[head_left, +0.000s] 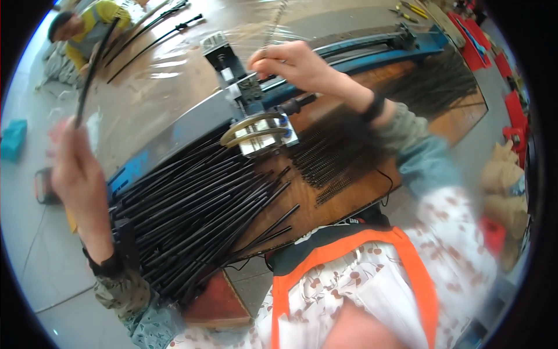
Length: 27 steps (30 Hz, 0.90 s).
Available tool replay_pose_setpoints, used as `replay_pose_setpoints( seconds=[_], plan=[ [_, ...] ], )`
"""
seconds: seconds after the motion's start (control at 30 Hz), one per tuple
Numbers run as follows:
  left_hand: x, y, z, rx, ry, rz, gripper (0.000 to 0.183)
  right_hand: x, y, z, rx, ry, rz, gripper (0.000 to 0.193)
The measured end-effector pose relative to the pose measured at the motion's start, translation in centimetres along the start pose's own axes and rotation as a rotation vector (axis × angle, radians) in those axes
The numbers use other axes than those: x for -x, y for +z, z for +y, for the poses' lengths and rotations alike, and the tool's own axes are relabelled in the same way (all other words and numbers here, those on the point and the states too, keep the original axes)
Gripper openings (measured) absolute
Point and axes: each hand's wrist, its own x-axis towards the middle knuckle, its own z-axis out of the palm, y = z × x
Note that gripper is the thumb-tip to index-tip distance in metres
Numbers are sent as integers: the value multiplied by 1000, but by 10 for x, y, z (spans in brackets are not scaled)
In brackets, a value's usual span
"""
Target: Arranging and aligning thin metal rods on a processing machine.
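Observation:
My left hand point(80, 171), raised at the left, is closed on one end of a long black tube point(95, 72) that points up and away. Over the blue bench rail, my right hand point(299, 65) pinches a long thin coil spring point(275, 24), which stands up from the fingertips. Just below that hand sits a metal clamping fixture point(247, 102) with pale curved hoses point(251, 129). A thick pile of black tubes point(197, 212) lies to its left and nearer me. Rows of dark coil springs point(317, 157) lie on the wooden board under my right forearm.
A blue rail point(349, 55) runs toward the far right, beside the wooden table point(279, 215). Finished-looking black rods point(154, 46) and yellow-handled pliers point(414, 10) lie on the far plastic-covered surface. A person in yellow point(96, 35) sits at the far left. Red bins point(471, 41) line the right.

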Motion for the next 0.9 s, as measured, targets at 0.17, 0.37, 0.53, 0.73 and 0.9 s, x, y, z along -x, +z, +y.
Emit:
replay_pose_setpoints(
  seconds=[0.17, 0.37, 0.53, 0.73, 0.9],
  plan=[
    [56, -21, -9, 43, -237, -157, 21, -53, 45, 11, 272, -306, -53, 21],
    [96, -19, -22, 90, -415, -250, 21, -73, 62, -1, 411, -266, -222, 22],
    [91, 6, -29, 176, -337, -207, 20, -58, 33, 3, 785, -473, -58, 9],
    [89, 26, -30, 248, -345, -388, 22, 59, -125, 56, 1070, -242, 62, 15],
    [38, 119, 41, 337, -12, -452, 9, 101, -217, 64, 1258, -58, 21, 9]
  ],
)
